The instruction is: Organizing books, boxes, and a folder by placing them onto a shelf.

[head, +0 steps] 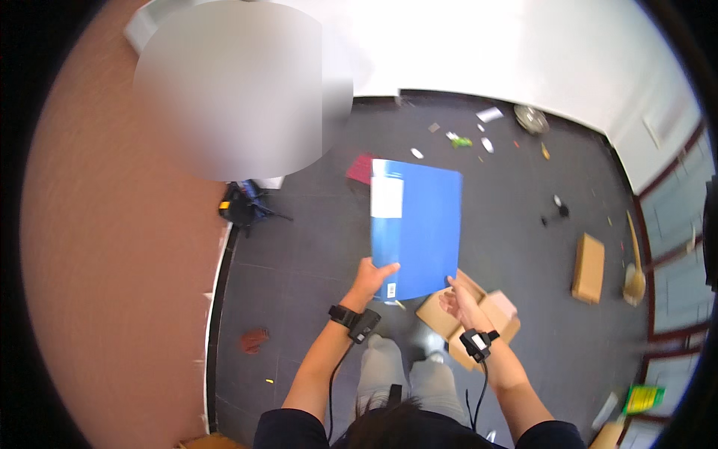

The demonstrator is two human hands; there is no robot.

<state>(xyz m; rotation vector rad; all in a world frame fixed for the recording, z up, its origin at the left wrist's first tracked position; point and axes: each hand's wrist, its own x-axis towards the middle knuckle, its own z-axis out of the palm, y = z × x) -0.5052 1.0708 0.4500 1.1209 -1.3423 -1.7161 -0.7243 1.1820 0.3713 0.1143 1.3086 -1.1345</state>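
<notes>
A blue plastic file folder [429, 224] with a white spine label is held up before me, its cover facing me. My left hand [377, 279] grips the lower left corner by the spine, thumb on the front. At the lower right corner, my right hand [461, 300] has its thumb against the folder's edge, with the other fingers partly spread below. Whether those fingers bear on the back cannot be told. Beneath my right hand on the dark floor lies an open cardboard box [443, 315].
On the floor lie a closed cardboard box [588, 269], a black bag [241, 207], a reddish cloth [254, 340], a magenta item [360, 169] and scattered small litter. A broom [634, 286] is by the cabinets at right. A reddish-brown surface [123, 269] borders the left side.
</notes>
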